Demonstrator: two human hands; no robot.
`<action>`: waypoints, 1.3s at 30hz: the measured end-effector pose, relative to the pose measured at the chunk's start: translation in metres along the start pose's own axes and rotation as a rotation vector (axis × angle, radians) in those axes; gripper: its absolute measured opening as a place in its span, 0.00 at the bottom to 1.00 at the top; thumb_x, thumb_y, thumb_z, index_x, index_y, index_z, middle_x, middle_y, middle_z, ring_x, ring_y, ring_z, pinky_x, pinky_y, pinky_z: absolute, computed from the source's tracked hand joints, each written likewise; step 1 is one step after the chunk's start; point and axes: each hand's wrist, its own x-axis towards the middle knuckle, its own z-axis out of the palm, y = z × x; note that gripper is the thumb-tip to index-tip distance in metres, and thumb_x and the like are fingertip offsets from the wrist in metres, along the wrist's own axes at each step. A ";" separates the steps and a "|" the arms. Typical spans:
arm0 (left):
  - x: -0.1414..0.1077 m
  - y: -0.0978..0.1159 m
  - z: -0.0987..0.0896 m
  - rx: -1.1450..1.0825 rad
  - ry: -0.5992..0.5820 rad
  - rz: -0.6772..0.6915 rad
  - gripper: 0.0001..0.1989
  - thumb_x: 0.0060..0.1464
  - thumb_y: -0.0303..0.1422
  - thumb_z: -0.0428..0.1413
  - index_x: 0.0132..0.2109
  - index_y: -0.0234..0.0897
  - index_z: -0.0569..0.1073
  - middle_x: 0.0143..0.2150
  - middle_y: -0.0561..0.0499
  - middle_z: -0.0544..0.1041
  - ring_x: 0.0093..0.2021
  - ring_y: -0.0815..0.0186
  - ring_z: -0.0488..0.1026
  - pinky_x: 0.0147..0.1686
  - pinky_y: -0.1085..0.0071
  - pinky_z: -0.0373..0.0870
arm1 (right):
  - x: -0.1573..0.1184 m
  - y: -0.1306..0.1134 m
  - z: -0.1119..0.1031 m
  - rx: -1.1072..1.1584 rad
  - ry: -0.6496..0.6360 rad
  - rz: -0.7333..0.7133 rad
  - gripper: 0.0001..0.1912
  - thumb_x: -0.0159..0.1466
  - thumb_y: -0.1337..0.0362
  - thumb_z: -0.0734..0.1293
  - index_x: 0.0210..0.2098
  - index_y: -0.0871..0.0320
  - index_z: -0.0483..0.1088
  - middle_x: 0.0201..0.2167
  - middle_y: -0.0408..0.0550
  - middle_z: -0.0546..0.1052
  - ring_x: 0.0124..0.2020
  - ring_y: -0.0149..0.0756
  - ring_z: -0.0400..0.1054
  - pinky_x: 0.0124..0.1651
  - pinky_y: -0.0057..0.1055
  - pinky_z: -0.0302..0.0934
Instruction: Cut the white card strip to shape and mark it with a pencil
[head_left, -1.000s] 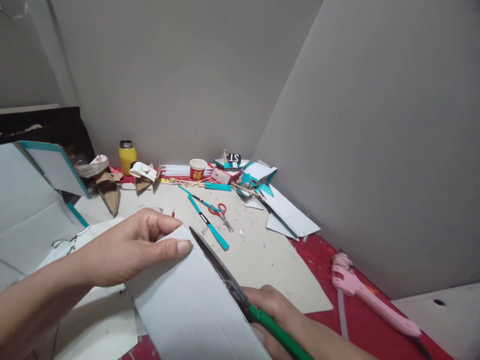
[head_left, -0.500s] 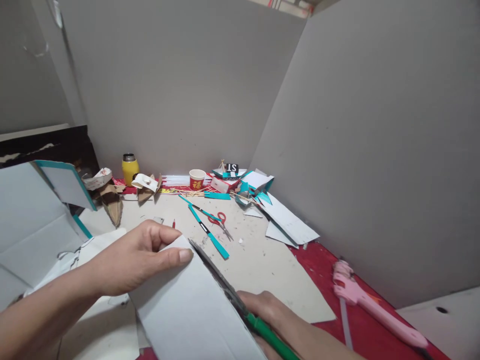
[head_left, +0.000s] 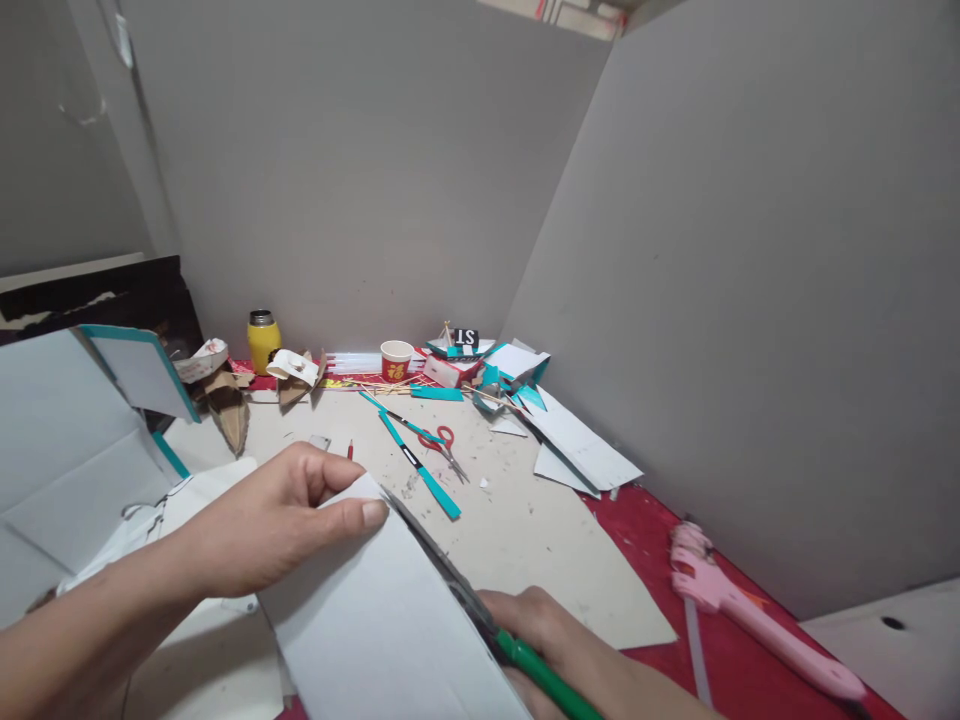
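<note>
Matte grey panels point(head_left: 337, 180) meet in a straight corner behind a red cloth point(head_left: 649, 540), over which lies a scuffed beige board point(head_left: 540, 530). The left hand point(head_left: 277, 520) pinches the far corner of a smooth, flat sheet of white cardboard point(head_left: 367, 610), thumb pressed on its upper face and the other fingers curled. In the right hand point(head_left: 536, 630), the fingers are closed around the glossy green handles of the large scissors point(head_left: 517, 650), whose dark, narrow metal blades lie along the sheet's right edge. The sheet slants across the near side, between the hands.

Beyond it, slim teal strips point(head_left: 435, 487) lie beside small red-handled scissors point(head_left: 445, 440). Farther back stand a rounded yellow bottle point(head_left: 263, 342) and a red-and-white paper cup point(head_left: 396, 362), near thin wooden sticks point(head_left: 386, 388). A pink plastic glue gun point(head_left: 750, 615) rests at right on the cloth.
</note>
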 end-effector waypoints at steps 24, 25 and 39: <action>0.006 -0.004 -0.001 -0.010 -0.038 0.112 0.18 0.51 0.38 0.61 0.23 0.37 0.61 0.19 0.60 0.62 0.20 0.75 0.56 0.18 0.80 0.53 | 0.008 0.018 0.009 -0.067 0.037 -0.095 0.23 0.60 0.42 0.62 0.30 0.57 0.72 0.27 0.47 0.75 0.30 0.40 0.69 0.33 0.29 0.65; 0.006 -0.004 -0.001 -0.012 -0.036 0.114 0.18 0.51 0.37 0.61 0.23 0.37 0.61 0.19 0.60 0.62 0.20 0.75 0.56 0.18 0.80 0.53 | 0.008 0.015 0.008 -0.058 0.037 -0.103 0.25 0.58 0.40 0.64 0.30 0.56 0.73 0.28 0.47 0.76 0.31 0.42 0.69 0.34 0.29 0.65; 0.010 -0.012 0.005 -0.079 -0.124 0.057 0.20 0.51 0.45 0.61 0.25 0.35 0.66 0.23 0.56 0.70 0.22 0.74 0.63 0.21 0.79 0.59 | 0.001 -0.019 0.001 -0.200 0.059 0.075 0.19 0.53 0.45 0.69 0.32 0.55 0.74 0.28 0.47 0.80 0.32 0.45 0.74 0.31 0.28 0.67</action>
